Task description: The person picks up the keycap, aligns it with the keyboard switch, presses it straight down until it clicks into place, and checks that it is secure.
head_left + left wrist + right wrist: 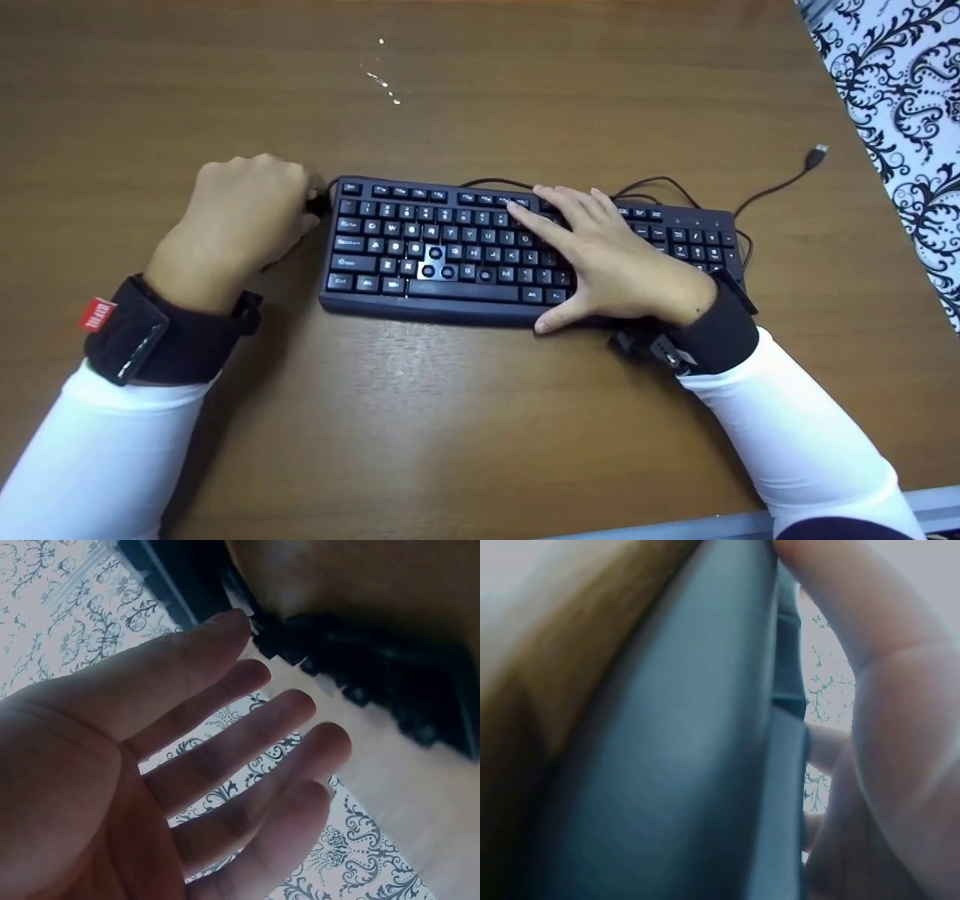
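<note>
A black keyboard lies across the table with several keycaps off, showing bare round mounts in the lower rows. My right hand rests spread over its right half, thumb at the front edge. In the right wrist view the keyboard's edge fills the middle beside my fingers. My left hand hangs at the left end, knuckles up. A small dark thing shows by its thumb and index finger; I cannot tell whether they pinch it. In the left wrist view its fingers are loosely bent, apart.
A black cable loops behind the keyboard, and its USB plug lies to the right. Small white flecks dot the wooden table farther back. White cloth with black swirls is at the upper right.
</note>
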Demonstrator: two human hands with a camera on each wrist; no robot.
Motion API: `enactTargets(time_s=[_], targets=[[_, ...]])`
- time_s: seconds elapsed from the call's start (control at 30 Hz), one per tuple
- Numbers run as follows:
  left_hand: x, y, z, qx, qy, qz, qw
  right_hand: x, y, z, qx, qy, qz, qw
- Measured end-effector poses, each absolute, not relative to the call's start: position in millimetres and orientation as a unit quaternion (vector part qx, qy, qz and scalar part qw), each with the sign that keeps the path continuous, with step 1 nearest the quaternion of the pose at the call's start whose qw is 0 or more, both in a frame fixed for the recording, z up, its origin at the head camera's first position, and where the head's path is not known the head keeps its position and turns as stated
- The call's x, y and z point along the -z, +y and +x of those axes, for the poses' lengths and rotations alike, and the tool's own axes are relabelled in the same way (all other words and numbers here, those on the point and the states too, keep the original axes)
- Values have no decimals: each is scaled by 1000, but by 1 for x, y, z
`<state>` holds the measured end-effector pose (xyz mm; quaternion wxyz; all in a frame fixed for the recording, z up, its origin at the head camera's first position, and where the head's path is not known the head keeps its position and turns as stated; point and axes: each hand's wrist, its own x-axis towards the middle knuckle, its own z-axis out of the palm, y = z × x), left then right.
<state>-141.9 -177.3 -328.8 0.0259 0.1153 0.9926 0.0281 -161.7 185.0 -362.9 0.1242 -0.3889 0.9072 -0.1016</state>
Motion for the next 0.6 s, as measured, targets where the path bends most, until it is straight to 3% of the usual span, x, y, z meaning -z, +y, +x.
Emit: enactTargets(time_s=[0.6], targets=[[342, -168, -144, -40, 990, 121, -54, 363, 184, -162, 98, 908, -387, 126]])
